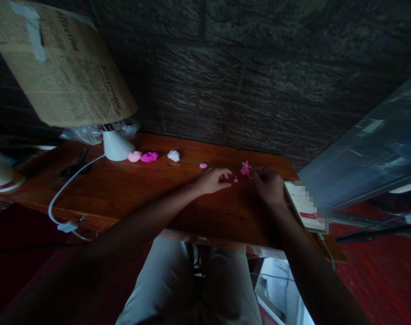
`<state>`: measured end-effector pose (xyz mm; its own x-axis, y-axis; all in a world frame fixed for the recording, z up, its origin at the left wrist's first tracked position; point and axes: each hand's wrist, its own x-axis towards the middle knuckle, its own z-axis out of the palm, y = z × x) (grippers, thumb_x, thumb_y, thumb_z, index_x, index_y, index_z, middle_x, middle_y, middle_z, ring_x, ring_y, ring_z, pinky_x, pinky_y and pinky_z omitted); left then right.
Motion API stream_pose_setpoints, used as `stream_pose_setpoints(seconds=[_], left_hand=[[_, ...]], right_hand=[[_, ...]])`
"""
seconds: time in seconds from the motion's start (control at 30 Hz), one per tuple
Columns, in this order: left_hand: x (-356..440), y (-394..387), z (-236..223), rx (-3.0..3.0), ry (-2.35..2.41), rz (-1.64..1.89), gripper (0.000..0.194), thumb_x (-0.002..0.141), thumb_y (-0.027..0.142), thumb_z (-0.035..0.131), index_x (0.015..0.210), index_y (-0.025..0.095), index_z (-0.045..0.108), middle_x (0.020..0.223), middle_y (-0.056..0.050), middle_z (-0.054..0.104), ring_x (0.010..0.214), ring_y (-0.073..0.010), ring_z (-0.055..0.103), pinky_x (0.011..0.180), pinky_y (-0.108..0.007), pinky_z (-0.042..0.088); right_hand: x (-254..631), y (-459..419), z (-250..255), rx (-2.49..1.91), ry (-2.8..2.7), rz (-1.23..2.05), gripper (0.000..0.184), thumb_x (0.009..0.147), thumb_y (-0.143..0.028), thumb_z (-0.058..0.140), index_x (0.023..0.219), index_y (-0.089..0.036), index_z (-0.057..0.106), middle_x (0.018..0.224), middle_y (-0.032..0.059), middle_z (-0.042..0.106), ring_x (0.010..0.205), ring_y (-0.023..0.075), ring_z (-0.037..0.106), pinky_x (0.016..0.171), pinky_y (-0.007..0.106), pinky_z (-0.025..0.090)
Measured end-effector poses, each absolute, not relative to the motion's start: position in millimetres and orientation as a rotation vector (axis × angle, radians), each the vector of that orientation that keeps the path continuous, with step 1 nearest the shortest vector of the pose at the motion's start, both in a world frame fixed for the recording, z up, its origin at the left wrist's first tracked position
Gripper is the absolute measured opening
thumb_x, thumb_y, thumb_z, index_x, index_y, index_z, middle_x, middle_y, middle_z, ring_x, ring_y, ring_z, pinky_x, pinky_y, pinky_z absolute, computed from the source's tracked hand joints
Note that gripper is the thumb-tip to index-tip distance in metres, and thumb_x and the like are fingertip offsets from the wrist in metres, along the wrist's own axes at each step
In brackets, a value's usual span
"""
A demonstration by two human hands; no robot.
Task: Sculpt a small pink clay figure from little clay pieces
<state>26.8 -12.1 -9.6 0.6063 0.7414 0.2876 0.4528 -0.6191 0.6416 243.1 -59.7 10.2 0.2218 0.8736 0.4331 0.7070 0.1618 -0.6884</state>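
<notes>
My left hand (pixel 214 179) rests on the wooden table (pixel 124 189), fingers curled and pointing right toward a tiny pink bit (pixel 235 179). My right hand (pixel 268 185) lies close by with its fingers curled beside a small pink clay flower (pixel 246 168); whether it touches or pinches the flower I cannot make out. A small pink ball (pixel 203 165) sits just behind my left hand. Further left lie a white clay lump (pixel 173 155), a magenta lump (pixel 149 156) and a pale pink lump (pixel 135 156).
A white lamp base (pixel 115 145) with a newspaper-print shade (pixel 63 67) stands at the back left, its white cable (pixel 61 194) running to the table's front edge. Dark scissors (pixel 75 166) lie left. A white booklet (pixel 305 207) lies at the right edge. A dark stone wall stands behind.
</notes>
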Motion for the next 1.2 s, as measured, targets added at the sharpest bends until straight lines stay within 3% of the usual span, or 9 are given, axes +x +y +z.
stream_pose_setpoints(seconds=[0.2, 0.37, 1.0, 1.2], left_hand=[[44, -12, 4, 2.467, 0.931, 0.648, 0.030, 0.083, 0.026, 0.074, 0.112, 0.019, 0.069, 0.097, -0.003, 0.075, 0.085, -0.0171, 0.068, 0.078, -0.027, 0.050], [55, -11, 2, 2.532, 0.950, 0.694, 0.010, 0.087, 0.021, 0.068, 0.094, 0.018, 0.074, 0.096, -0.005, 0.073, 0.091, -0.0181, 0.068, 0.085, -0.028, 0.049], [75, 17, -4, 2.439, 1.068, 0.812, 0.014, 0.086, 0.013, 0.064, 0.096, 0.017, 0.074, 0.093, -0.005, 0.073, 0.083, -0.0168, 0.065, 0.081, -0.029, 0.050], [69, 19, -9, 2.304, 1.024, 0.833, 0.017, 0.084, 0.015, 0.069, 0.100, 0.017, 0.073, 0.093, -0.004, 0.075, 0.079, -0.0148, 0.065, 0.078, -0.028, 0.050]], right_hand=[[250, -57, 7, -1.591, -1.429, 0.204, 0.029, 0.085, -0.038, 0.058, 0.089, -0.016, 0.076, 0.078, 0.0103, 0.078, 0.071, 0.0238, 0.073, 0.066, 0.030, 0.050], [249, -58, 8, -1.614, -1.407, 0.222, 0.026, 0.085, -0.035, 0.059, 0.090, -0.016, 0.075, 0.078, 0.0102, 0.078, 0.073, 0.0242, 0.074, 0.067, 0.030, 0.051], [249, -58, 10, -1.595, -1.406, 0.293, 0.025, 0.084, -0.033, 0.058, 0.087, -0.016, 0.076, 0.085, 0.0110, 0.080, 0.078, 0.0259, 0.075, 0.073, 0.033, 0.054], [249, -58, 9, -1.595, -1.401, 0.290, 0.023, 0.084, -0.034, 0.060, 0.086, -0.019, 0.077, 0.078, 0.0079, 0.079, 0.072, 0.0241, 0.075, 0.067, 0.030, 0.053]])
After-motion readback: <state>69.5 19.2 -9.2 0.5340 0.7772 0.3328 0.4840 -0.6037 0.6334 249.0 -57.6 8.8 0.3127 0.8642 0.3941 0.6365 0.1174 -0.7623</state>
